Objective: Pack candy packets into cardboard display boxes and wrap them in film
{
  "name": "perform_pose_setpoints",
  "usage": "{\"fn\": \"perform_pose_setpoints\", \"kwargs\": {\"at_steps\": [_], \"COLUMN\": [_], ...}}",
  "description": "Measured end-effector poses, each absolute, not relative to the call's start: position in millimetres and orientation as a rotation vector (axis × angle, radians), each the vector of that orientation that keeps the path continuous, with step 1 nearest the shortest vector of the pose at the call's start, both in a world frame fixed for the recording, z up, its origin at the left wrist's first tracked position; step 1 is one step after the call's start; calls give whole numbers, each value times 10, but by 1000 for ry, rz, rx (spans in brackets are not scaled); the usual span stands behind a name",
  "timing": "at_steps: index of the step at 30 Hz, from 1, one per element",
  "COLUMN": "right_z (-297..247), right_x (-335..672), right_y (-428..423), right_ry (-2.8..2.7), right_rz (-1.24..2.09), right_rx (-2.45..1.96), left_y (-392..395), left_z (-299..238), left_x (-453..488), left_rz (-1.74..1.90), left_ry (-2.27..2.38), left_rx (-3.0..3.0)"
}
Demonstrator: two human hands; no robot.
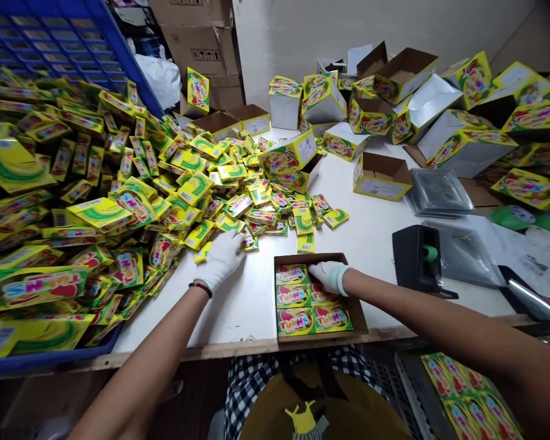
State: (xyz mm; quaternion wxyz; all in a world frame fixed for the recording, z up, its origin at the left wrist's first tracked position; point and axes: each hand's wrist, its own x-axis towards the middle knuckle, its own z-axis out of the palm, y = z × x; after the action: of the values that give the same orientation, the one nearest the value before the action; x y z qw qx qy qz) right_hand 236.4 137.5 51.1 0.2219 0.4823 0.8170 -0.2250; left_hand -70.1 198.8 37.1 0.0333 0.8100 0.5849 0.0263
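Gloved right hand [329, 276] is pressing flat, fingers open, on "TWINS" packets [305, 305] filling the brown tray [360, 318] at the desk's [252, 299] near edge; left hand [222, 256], loosely curled, is resting on loose packets [201, 235].

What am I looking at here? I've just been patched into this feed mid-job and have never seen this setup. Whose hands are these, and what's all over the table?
There is no machine: one camera sits on a person's head, looking forward and down at their own two gloved hands. The left hand rests on the edge of a big pile of small yellow-green packets spread over the white table. The right hand reaches into an open brown tray box, touching the packets lying flat inside in rows. Whether either hand actually grips a packet is not clear. Farther back lie printed cartons, some open. A black tape dispenser stands to the right, and a blue crate holds more packets on the left.
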Motion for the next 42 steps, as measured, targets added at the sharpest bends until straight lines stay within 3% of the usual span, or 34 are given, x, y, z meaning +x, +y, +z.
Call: {"fn": "perform_pose_setpoints", "kwargs": {"at_steps": [9, 15, 18, 23, 30, 34, 42], "right_z": [790, 1267, 1490, 1709, 1116, 778, 712], "right_x": [2473, 2367, 2403, 2874, 3142, 3010, 2956], "right_y": [1354, 1361, 1384, 1278, 519, 233, 237], "right_ry": [2356, 2804, 2890, 2709, 2582, 2611, 2590], "right_rz": [-658, -1029, -1118, -752, -771, -621, -577], "right_rx": [1432, 1854, 1819, 2161, 2142, 2130, 2213], "left_y": [2086, 1412, 1113, 1028, 1222, 1246, 1272], "left_z": [535, 1024, 1177, 993, 471, 341, 268], "left_x": [-522, -199, 222, 974, 1419, 1372, 1371], "left_rz": [-171, 493, 512, 454, 230, 207, 149], "left_ry": [1881, 1525, 1310, 1281, 1265, 1255, 1193], "left_rx": [2476, 2637, 2733, 2843, 2986, 2988, 2966]}}
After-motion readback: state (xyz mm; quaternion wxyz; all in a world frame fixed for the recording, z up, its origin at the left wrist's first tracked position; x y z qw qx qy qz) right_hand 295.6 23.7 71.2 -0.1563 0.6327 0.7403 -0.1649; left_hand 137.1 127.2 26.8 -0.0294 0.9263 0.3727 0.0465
